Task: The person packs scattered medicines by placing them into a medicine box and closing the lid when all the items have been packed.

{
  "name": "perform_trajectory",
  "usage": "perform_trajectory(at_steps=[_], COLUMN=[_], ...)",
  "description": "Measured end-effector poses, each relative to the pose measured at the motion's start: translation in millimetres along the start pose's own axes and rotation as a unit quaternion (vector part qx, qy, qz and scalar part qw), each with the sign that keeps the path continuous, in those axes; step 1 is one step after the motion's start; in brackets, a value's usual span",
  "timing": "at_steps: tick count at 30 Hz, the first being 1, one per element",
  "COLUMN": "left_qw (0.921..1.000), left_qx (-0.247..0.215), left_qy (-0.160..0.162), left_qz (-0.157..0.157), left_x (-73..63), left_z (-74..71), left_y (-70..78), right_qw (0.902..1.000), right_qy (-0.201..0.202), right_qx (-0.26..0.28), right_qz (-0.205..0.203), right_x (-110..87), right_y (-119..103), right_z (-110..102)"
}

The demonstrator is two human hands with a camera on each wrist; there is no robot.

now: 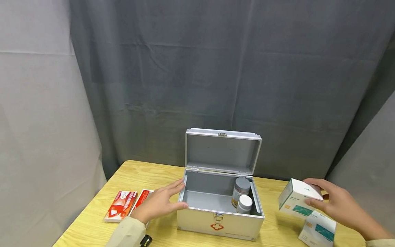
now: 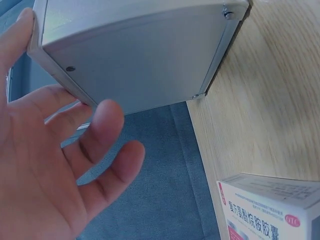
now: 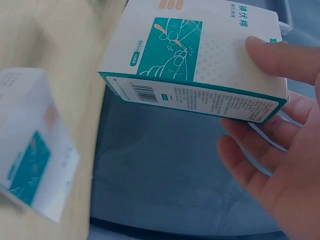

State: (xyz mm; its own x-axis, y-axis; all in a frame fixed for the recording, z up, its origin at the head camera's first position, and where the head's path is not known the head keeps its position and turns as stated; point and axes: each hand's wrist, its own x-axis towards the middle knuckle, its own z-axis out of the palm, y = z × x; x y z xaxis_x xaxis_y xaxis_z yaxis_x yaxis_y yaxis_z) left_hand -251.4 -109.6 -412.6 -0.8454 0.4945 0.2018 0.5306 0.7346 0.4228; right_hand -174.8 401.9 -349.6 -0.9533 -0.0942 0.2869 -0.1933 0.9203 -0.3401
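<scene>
A silver first-aid case [image 1: 197, 221] with a red cross emblem stands with its lid [image 1: 223, 151] raised. Inside, at its right end, are a grey-lidded bottle [image 1: 242, 187] and a white-lidded bottle [image 1: 245, 203]. My left hand [image 1: 158, 202], fingers spread, touches the case's left rim; the left wrist view shows fingertips along its edge. At the right, my right hand [image 1: 339, 202] pinches a white and green box of iodine cotton swabs [image 1: 296, 199] between thumb and fingers, raised above the table. A similar white and green box [image 1: 319, 230] sits just below and nearer.
Left of the case lie a red and white medicine box [image 1: 121, 206] and another red and white box [image 1: 143, 199], partly hidden by my left hand. The wooden table [image 1: 139, 168] ends at a grey curtain [image 1: 216, 75] behind, with pale cloth [image 1: 46, 137] on the left.
</scene>
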Motion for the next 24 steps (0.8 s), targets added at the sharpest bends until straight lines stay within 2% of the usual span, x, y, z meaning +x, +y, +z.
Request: perform_trajectory(at_steps=[4,11,18,24], left_qw=[1.0,0.9999,0.9999,0.9999], left_qx=[-0.002,-0.006,-0.01,-0.008], left_qy=[-0.004,-0.01,-0.007,-0.008], left_qz=[0.002,-0.002,0.002,0.001], left_x=[2.1,2.4,2.4,1.5], left_z=[-0.4,-3.1,-4.5,-2.8], left_y=[0.7,2.8,3.4,1.2], right_qw=[0.9992,0.9936,0.9883,0.9783], right_qy=[0.022,0.046,0.034,0.035], right_qx=[-0.013,-0.002,-0.019,-0.019], right_qz=[-0.029,-0.103,-0.147,-0.203], right_x=[6.1,16.3,25.8,37.1], right_y=[-16.9,-57.4,-89.9,-125.5], right_z=[-11.6,-28.8,-37.2,-31.2])
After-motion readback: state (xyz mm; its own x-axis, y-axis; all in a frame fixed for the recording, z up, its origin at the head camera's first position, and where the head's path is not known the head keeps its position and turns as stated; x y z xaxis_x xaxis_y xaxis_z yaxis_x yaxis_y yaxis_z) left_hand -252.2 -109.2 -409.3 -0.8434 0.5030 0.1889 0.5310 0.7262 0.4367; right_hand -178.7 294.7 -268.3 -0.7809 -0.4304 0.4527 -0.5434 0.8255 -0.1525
